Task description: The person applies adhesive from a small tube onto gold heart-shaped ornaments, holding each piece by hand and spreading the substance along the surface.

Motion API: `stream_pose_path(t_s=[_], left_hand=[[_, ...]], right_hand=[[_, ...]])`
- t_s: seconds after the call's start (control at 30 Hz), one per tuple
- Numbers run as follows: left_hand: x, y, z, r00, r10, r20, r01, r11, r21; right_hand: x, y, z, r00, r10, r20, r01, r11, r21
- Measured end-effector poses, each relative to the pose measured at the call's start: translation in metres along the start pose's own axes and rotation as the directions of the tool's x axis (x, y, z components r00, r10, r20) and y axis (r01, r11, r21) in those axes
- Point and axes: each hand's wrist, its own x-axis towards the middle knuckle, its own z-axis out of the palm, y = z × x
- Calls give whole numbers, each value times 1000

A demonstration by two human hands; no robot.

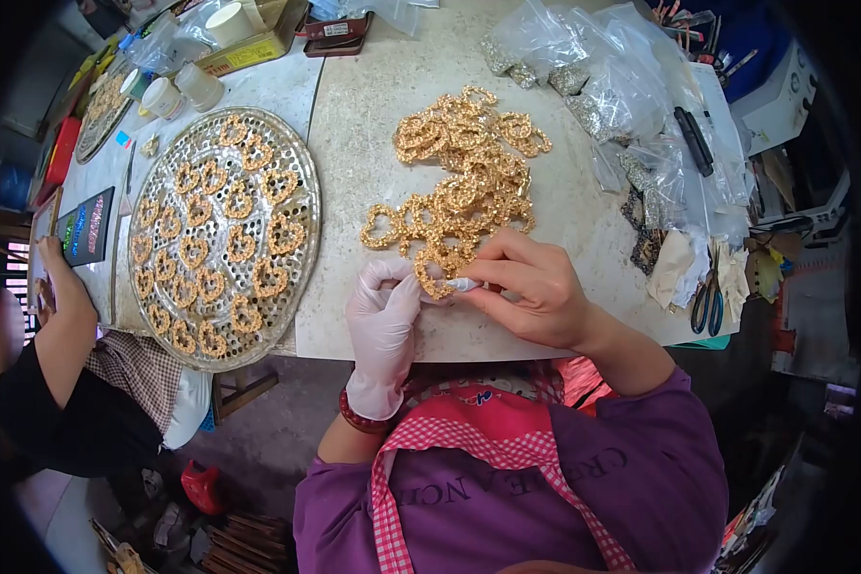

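My left hand (385, 311), in a thin white glove, is closed on a gold open heart-shaped piece (427, 273) near the table's front edge. My bare right hand (536, 287) pinches a small white pointed item (464, 284) whose tip meets that gold piece; most of the item is hidden by the fingers, so its kind does not show. Just beyond both hands lies a heap of similar gold pieces (469, 182). To the left, a round perforated metal tray (308, 182) bears several gold hearts (198, 209) spread apart.
Clear plastic bags (631, 86) of small beads, a black pen-like object (694, 141) and scissors (708, 306) lie on the right. Cups (199, 88) and a yellow box (249, 53) stand at the back left. A co-worker's arm (67, 297) reaches beside a dark panel (88, 227).
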Motion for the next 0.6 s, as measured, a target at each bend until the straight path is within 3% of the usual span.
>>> stream_pose_path(t_s=[0.6], left_hand=[[0,1,3,1000,25,1,-25,1000,0]], right_hand=[[0,1,0,999,-32,-5,32,999,14]])
